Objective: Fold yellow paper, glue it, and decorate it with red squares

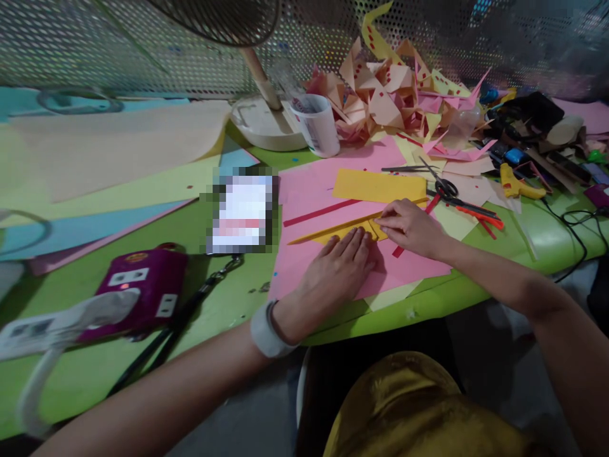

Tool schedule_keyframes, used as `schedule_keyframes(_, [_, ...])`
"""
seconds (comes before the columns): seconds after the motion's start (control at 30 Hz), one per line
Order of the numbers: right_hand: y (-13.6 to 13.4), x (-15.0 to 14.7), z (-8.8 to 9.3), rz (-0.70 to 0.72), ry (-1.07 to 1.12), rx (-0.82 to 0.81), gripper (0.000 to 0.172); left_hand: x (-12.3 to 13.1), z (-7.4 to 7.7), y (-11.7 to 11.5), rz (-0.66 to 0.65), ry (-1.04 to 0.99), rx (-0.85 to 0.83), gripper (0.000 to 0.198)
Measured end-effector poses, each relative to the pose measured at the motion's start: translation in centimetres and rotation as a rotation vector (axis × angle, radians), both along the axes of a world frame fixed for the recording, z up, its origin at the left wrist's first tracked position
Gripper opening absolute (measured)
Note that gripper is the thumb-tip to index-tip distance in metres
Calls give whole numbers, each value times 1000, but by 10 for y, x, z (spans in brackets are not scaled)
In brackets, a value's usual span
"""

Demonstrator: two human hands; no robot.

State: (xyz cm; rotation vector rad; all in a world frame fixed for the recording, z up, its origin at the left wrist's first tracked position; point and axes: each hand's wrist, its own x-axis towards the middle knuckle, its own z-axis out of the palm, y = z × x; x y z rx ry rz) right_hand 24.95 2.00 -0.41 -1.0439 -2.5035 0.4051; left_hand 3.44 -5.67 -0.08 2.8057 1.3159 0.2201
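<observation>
A person works at a green table [428, 312], left hand [340, 263] laid flat, fingers extended and grasping nothing, its fingertips against a folded yellow paper [333, 231] on the pink sheets [297, 270] beneath both hands. The right hand [406, 225] has its fingers drawn together at the folded paper's right part; from here I cannot tell whether they pinch it or only press. Just beyond the right hand lie a flat yellow sheet [375, 185] and scissors [442, 183]. A lit phone [242, 212] rests left of the left hand. Farther past both hands, a white cup [316, 127] stands beside heaped paper pieces [387, 101].
</observation>
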Motion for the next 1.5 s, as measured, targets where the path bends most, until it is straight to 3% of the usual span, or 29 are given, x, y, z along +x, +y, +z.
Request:
schedule_keyframes(0.53, [-7,-3,2,9,-178,139,31,-1,-4,3,-5,-20,18,46])
schedule_keyframes(0.8, [-7,-3,3,13,-201,139,31,-4,-9,8,-54,-11,19,47])
schedule_keyframes(1.2, [-6,0,-1,41,-214,270,29,-3,-3,7,-64,67,30,51])
schedule_keyframes(1.5, [-6,0,0,40,-211,249,30,-6,-11,11,-88,50,49,54])
